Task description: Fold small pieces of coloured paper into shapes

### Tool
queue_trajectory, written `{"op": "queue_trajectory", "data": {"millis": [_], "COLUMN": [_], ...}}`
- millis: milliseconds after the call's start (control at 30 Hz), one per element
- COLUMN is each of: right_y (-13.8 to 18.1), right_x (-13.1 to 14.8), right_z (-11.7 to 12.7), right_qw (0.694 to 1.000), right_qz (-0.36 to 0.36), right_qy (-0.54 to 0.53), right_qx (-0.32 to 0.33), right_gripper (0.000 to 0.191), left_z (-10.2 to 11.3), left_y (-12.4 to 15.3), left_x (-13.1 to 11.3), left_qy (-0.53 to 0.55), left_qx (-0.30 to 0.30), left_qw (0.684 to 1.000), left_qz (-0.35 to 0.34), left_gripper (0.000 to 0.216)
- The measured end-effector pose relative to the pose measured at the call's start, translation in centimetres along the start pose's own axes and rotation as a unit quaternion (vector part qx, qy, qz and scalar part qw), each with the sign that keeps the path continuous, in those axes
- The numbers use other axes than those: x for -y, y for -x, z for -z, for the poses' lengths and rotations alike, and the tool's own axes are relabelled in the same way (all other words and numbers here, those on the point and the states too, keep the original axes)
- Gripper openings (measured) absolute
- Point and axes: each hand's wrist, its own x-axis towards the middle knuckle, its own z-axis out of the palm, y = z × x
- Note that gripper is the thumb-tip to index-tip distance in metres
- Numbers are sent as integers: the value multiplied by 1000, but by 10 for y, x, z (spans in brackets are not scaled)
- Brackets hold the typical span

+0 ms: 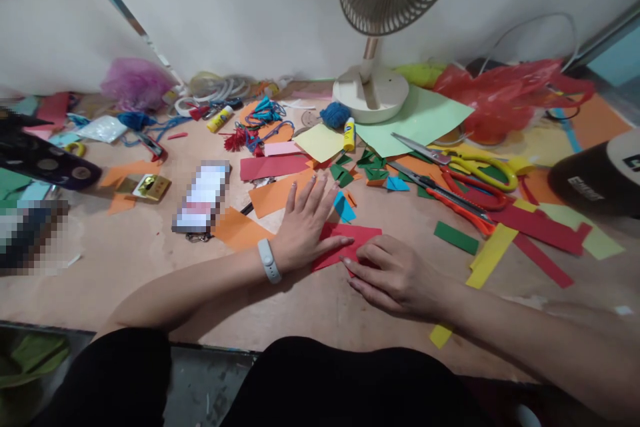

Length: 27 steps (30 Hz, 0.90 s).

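Note:
A red sheet of paper [367, 235] lies on the table in front of me, partly covered by both hands. Fingers spread, my left hand [305, 223] rests flat with its thumb on the red paper; its fingertips reach toward an orange sheet [273, 196]. A pale band circles the left wrist. My right hand [395, 270] is curled at the paper's lower right edge, with thumb and fingertips closed on it. Small folded green paper pieces [341, 175] and blue pieces [345, 207] lie just beyond the hands.
Scissors [460, 167] and a utility knife [450, 200] lie on the right among paper strips, near a dark cup [595, 177]. A fan [371, 93] stands behind. A phone [203, 197], a glue stick [349, 135] and blue yarn [335, 115] are also on the table.

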Motion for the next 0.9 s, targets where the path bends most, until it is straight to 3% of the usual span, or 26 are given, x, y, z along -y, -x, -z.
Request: {"op": "queue_trajectory", "data": {"millis": [167, 500, 600, 667, 767, 900], "right_y": [2, 1, 2, 3, 3, 4], "right_x": [0, 0, -1, -1, -1, -1], "right_z": [-1, -2, -3, -3, -4, -4], "right_qw": [1000, 1000, 1000, 999, 1000, 1000], "right_qz": [1, -8, -10, -11, -11, -11], "right_qy": [-6, -23, -29, -32, -27, -23], "right_qx": [0, -4, 1, 4, 4, 9], "right_gripper": [24, 20, 23, 24, 24, 25], "left_z": [-10, 2, 14, 21, 27, 26], "left_y": [-2, -8, -4, 7, 27, 43], "left_x": [7, 26, 16, 6, -5, -8], "left_qy": [5, -12, -17, 0, 29, 53], "left_qx": [9, 17, 6, 58, 129, 155], "left_qw": [1000, 998, 1000, 994, 979, 974], "left_qz": [9, 56, 6, -90, -154, -154], "left_gripper": [102, 98, 74, 64, 78, 92]}}
